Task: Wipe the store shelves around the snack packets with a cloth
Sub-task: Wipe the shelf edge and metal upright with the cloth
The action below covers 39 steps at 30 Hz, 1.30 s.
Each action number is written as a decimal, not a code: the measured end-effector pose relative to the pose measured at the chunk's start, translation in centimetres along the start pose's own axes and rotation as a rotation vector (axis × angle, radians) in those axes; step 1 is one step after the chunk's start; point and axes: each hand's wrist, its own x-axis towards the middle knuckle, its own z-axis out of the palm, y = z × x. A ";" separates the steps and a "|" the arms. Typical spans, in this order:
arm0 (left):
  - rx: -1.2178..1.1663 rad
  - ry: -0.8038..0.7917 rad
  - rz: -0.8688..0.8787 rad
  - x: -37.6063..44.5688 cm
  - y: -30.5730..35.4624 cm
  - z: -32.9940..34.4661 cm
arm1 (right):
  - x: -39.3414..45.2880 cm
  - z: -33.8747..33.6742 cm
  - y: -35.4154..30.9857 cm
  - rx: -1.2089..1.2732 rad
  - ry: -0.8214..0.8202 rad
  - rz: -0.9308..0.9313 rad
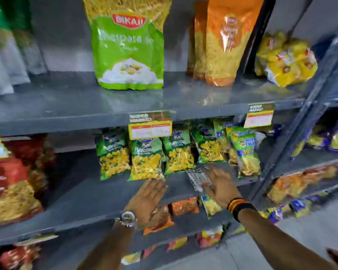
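Note:
A grey metal middle shelf [86, 193] carries a row of small green-and-yellow snack packets [146, 158] standing along its back. My right hand [222, 187], with a banded wrist, lies flat on a grey checked cloth [196, 179] and presses it onto the shelf just in front of the packets at the right. My left hand [147, 197], with a watch on the wrist, rests flat on the shelf's front part with fingers stretched out, its fingertips touching the bottom of one packet. It holds nothing.
The upper shelf [66, 102] holds a big green packet [128, 51] and orange packets [222, 41]. Price tags [150, 125] hang from its edge. Red packets [10, 182] stand at the left. A slanted metal post [308, 106] borders the right side, and more packets fill the lower shelves.

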 end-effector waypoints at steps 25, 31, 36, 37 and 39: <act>0.031 -0.172 -0.056 -2.7 -1.7 2.0 | 3.8 7.1 -1.4 0.096 -0.002 -0.272; -0.059 0.038 -0.118 -10.0 -1.7 -8.0 | -0.4 2.3 -8.7 0.441 -0.030 -0.422; 0.021 0.219 -0.261 -18.2 -5.0 -18.7 | -3.0 -5.8 -20.2 0.705 0.012 -0.664; 0.052 0.254 -0.302 -19.6 -6.4 -20.8 | -3.4 -7.5 -22.6 0.721 0.029 -0.709; 0.150 0.314 -0.362 -22.1 -9.4 -24.9 | -3.9 -10.6 -27.3 0.737 0.069 -0.795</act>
